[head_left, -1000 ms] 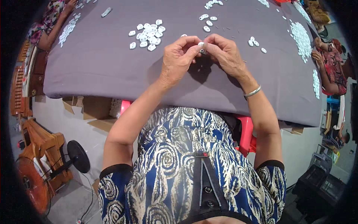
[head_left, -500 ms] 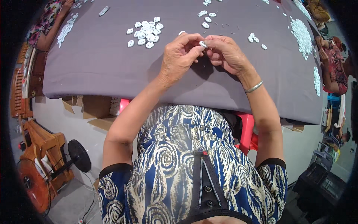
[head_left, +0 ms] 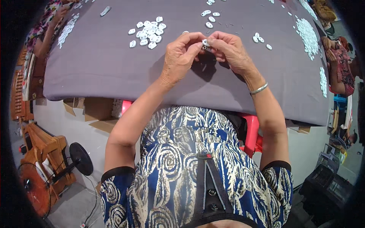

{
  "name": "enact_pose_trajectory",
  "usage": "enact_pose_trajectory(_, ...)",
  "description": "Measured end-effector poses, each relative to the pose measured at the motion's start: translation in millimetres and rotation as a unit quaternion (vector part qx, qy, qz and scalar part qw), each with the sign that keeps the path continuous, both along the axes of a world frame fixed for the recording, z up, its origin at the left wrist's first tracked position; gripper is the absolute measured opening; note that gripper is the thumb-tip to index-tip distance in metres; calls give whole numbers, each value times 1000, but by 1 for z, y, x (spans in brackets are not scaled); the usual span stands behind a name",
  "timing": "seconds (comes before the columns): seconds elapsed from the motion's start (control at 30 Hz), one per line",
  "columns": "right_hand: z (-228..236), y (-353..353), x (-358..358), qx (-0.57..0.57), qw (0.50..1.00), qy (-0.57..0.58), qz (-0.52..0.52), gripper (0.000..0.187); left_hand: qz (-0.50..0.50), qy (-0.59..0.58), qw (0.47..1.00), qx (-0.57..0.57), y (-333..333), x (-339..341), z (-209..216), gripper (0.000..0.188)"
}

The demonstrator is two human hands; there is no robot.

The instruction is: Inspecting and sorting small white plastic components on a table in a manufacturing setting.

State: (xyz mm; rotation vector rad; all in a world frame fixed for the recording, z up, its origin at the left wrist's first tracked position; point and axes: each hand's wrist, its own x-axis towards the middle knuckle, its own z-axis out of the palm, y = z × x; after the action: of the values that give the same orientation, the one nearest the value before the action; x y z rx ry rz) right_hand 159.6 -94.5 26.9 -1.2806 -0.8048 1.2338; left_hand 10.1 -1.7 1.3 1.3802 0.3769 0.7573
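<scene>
Over the grey tablecloth (head_left: 114,72), my left hand (head_left: 180,55) and my right hand (head_left: 232,51) meet with fingertips pinched. Between them is a small white plastic piece (head_left: 205,43) with dark round holes, gripped from both sides. A darker ring-like bit shows just under it, too small to name. Left of my hands lies a heap of white oval pieces (head_left: 150,32) with dark spots. Beyond my hands rest several loose white pieces (head_left: 209,25) and tiny dark pins (head_left: 230,24). Another white piece (head_left: 185,32) is partly hidden behind my left hand.
A small white cluster (head_left: 258,38) lies to the right. Larger piles of white pieces (head_left: 307,38) spread near the right edge, with another pile (head_left: 68,30) far left. People sit at both table ends. A fan (head_left: 34,186) stands lower left; a red chair (head_left: 251,133) is under me.
Both hands have shifted slightly up and left. The small white piece has turned between the fingertips, so its holes show more. At the far left, another person's arm has moved.
</scene>
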Motion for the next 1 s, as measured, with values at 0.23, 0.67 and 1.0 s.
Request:
enact_pose_trajectory(0.23,-1,0,6,29,991,-126,-21,19,27,26,998,45,2,0,-1,11)
enact_pose_trajectory(0.67,-9,0,16,105,850,-515,-30,13,169,60,974,138,20,1,-16,16)
enact_pose_trajectory(1.0,-12,2,10,103,793,-600,-11,10,207,81,947,231,13,1,-7,18)
